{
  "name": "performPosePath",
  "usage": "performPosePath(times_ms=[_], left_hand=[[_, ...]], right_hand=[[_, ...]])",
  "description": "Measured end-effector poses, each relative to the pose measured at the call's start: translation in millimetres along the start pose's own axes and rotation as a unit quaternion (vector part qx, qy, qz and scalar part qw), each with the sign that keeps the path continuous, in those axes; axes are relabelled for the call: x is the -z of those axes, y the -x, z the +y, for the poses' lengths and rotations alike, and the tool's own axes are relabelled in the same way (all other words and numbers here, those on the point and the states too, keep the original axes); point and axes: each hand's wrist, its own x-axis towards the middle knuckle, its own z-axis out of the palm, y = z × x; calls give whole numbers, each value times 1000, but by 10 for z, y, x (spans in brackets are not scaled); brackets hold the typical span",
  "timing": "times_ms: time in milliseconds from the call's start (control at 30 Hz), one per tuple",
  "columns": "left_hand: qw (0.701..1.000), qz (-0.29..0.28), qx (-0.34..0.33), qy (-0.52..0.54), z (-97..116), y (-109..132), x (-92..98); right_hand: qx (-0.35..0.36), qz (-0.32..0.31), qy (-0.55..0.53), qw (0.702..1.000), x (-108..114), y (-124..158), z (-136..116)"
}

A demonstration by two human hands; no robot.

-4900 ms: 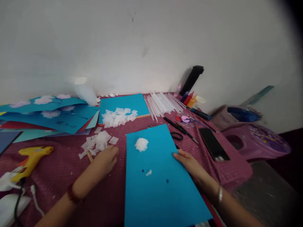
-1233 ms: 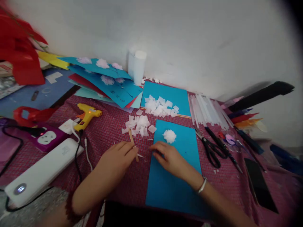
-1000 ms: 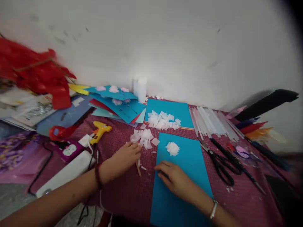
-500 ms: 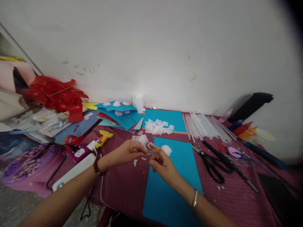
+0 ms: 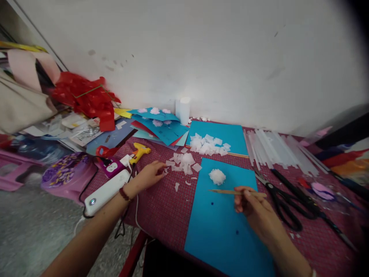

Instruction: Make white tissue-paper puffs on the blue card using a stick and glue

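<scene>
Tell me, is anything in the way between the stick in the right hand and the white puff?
Nothing visible is. The right hand holds the stick above or on the blue sheet; only sheet shows between it and the white puff. The left hand is off to the side.

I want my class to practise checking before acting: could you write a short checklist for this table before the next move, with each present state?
1. Right hand grips the wooden stick: ok.
2. Left hand holds a piece from the loose white squares: cannot tell; its fingertips are right beside them.
3. White flower is on the blue sheet: ok.
4. Glue gun is out of both hands: ok.
5. Scraps are off the cloth: not ok.
</scene>
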Motion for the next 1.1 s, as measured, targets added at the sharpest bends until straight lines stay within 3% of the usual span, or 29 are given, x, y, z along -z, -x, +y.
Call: performPosePath(times_ms=[100,267,467,700,967,1100], left_hand=[[1000,-15,-12,7,-19,-69,-92],[1000,-12,3,20,104,-17,-44],[988,-151,5,11,485,108,-149],[985,-164,41,-34,594,0,-274],[981,-183,3,-68,744,-165,-231],[978,-186,-25,-90,843,-326,-330]], right_hand=[[-9,9,-17,1000,120,28,2],[-22,25,-54,998,207,0,34],[-14,13,-77,997,285,-8,38],[-12,-2,-79,997,328,54,-59],[-3,0,-61,998,317,81,-102],[1,11,-48,999,312,85,-137]])
